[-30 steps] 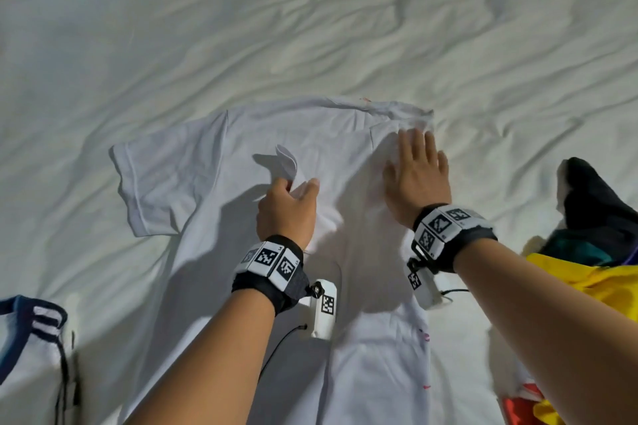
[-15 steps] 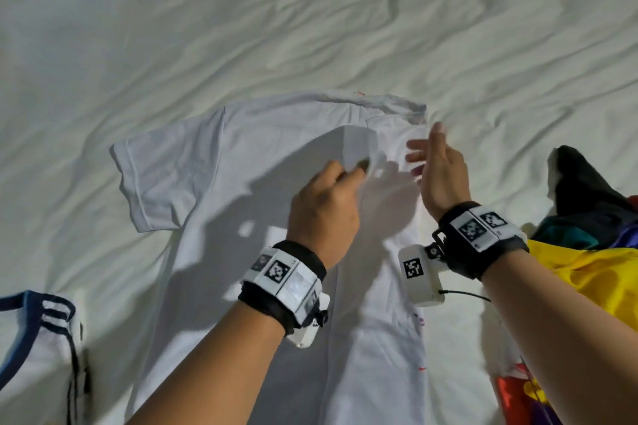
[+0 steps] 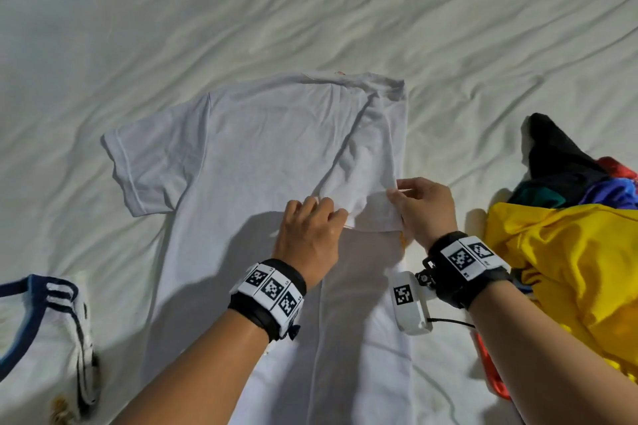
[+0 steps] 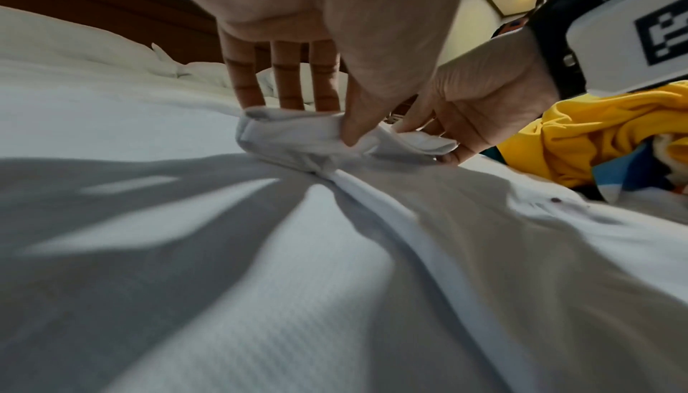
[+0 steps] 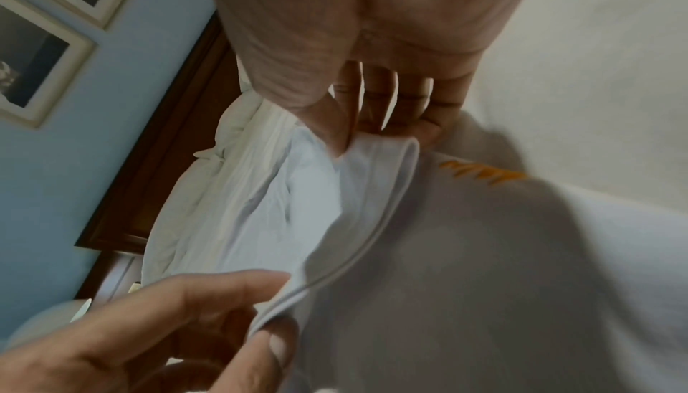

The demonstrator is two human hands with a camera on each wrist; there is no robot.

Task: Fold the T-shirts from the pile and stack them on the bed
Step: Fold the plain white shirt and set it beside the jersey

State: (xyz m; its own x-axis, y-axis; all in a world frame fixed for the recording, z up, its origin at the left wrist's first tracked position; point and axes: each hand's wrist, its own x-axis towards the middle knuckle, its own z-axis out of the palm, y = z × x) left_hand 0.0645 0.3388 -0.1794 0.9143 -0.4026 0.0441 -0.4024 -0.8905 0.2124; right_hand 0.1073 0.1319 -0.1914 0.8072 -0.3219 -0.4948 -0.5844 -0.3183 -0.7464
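Head view showed the white T-shirt (image 3: 262, 155) spread on the bed (image 3: 310, 3), its right side folded inward. Half a second before, both hands had worked higher, near the collar; now they had dropped lower, and the folded-over sleeve (image 3: 374, 214) was stretched between them. The left hand (image 3: 309, 235) pinched the sleeve's hem at one end, the right hand (image 3: 426, 209) pinched the other. Left wrist view added what the head camera missed: the thumb (image 4: 357, 122) pressed the bunched hem against three fingers. Right wrist view revealed an orange mark (image 5: 484, 174) on the cloth beside the grip. The pile (image 3: 569, 235) of coloured clothes lay just right of the shirt.
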